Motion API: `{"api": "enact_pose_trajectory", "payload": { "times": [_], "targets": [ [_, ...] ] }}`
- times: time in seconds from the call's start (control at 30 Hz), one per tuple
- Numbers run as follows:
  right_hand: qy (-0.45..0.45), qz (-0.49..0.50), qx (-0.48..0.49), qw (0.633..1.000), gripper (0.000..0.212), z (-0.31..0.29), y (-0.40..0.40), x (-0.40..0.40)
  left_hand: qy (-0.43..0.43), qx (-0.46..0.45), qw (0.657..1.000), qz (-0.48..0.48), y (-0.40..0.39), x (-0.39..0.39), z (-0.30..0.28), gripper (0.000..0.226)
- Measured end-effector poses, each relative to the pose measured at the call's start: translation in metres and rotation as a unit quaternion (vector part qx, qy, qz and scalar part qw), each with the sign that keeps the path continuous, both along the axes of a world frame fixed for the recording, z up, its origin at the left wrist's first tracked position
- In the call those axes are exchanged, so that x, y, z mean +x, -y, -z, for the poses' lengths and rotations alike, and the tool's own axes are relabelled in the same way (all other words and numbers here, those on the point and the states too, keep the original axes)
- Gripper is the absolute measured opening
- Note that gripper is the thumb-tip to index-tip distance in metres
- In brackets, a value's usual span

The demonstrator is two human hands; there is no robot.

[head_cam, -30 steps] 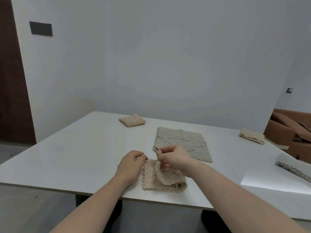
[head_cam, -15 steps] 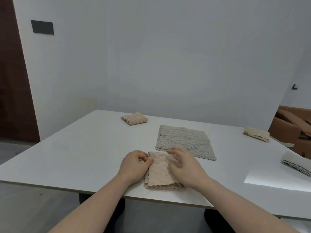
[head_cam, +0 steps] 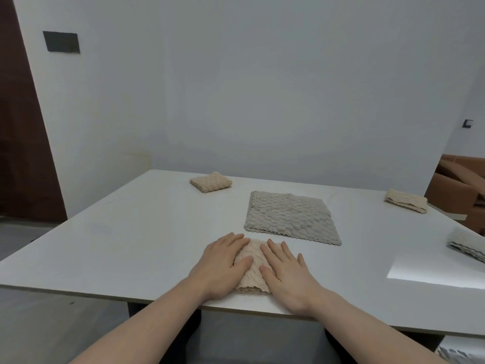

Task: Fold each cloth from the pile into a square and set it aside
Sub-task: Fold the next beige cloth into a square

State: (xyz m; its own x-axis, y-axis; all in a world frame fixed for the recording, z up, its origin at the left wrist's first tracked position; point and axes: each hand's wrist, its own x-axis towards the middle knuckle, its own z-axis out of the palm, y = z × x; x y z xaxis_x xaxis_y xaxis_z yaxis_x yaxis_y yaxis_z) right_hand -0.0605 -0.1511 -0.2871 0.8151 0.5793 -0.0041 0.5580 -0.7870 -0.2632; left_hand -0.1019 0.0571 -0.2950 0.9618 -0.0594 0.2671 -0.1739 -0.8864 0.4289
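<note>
A folded beige waffle-knit cloth point(head_cam: 252, 269) is lying near the front edge of the smooth white table point(head_cam: 126, 240). The left hand point(head_cam: 223, 264) and right hand point(head_cam: 286, 269) are pressing it flat, fingers straight and together.

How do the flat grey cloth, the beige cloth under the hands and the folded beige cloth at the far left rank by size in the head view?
1. Flat grey cloth, clearly largest.
2. Beige cloth under the hands, partly covered.
3. Folded beige cloth at the far left; it looks smallest, but lies farther off, so unsure.
</note>
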Motion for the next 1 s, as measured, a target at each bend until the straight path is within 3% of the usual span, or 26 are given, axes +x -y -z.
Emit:
{"api": "enact_pose_trajectory", "payload": {
  "times": [0.1, 0.27, 1.0],
  "targets": [
    [-0.013, -0.008, -0.021, 1.000, 0.066, -0.006, 0.006, 0.009, -0.075, 0.053, 0.996, -0.005, 0.003, 0.002, -0.001, 0.067],
    [-0.025, 0.020, -0.014, 0.999, 0.078, -0.006, 0.013, 0.014, -0.112, 0.093, 0.989, -0.022, 0.007, 0.003, -0.003, 0.072],
    [-0.007, 0.072, -0.012, 0.997, 0.072, -0.001, 0.015, -0.004, -0.127, 0.083, 0.981, -0.120, 0.021, -0.011, -0.006, 0.065]
  ]
}}
